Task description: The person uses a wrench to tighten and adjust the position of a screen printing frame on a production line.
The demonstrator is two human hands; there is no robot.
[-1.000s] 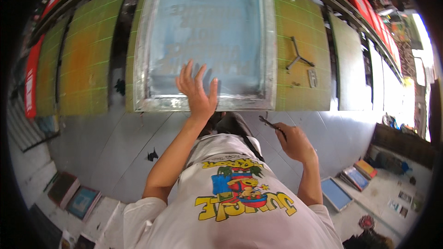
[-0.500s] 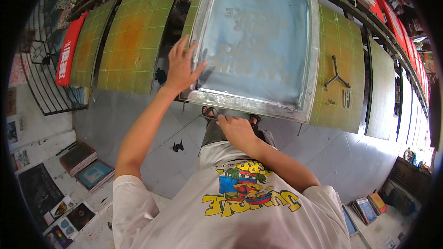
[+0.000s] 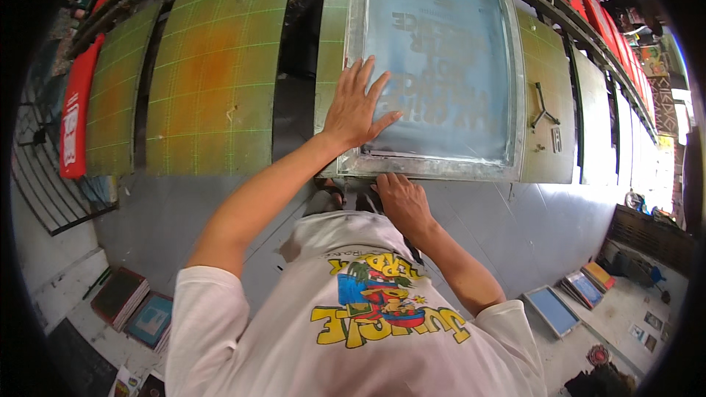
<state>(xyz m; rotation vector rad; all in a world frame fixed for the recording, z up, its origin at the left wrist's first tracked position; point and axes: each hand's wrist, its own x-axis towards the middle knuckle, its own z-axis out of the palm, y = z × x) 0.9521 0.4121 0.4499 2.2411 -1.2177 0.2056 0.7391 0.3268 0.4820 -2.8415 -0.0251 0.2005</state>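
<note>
A screen printing frame (image 3: pixel 512 66) with pale blue mesh and reversed, faint lettering lies over a yellow-green board. My left hand (image 3: pixel 358 106) rests with spread fingers on its lower left side. At the front edge of that frame is my right hand (image 3: pixel 401 202), fingers curled at or under the metal rim; whatever they grip is hidden. On the board to the right lie a three-armed metal tool (image 3: pixel 543 110) and a small metal plate (image 3: pixel 557 140).
More gridded boards (image 3: pixel 213 66) stand along a dark rail, with red padded pieces (image 3: pixel 77 103) at both sides. Grey tiled floor (image 3: pixel 162 220) lies below. Stacks of framed screens (image 3: pixel 129 301) sit on low white ledges behind me at left and right.
My right hand, earlier out to the right with a dark tool, has moved left and up to the frame's front edge. My left hand has shifted to the frame's left side.
</note>
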